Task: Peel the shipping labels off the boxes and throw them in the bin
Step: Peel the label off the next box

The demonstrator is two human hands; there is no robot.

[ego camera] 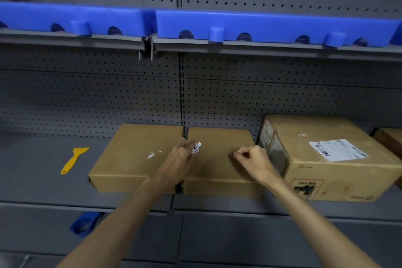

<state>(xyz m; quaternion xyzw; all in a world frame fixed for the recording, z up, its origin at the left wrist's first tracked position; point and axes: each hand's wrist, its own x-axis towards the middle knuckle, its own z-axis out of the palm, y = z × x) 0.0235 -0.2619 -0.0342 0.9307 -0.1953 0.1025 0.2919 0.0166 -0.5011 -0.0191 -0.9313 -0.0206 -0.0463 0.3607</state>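
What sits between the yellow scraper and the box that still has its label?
In the head view, two flat cardboard boxes lie between the yellow scraper and the labelled box, with both hands over them.

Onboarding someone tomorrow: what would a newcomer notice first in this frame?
Probably the two hands at centre over the middle box: the left hand holds a crumpled label scrap, the right hand pinches at the box top. Next, the intact white shipping label on the large right box, and the yellow scraper lying on the shelf at left.
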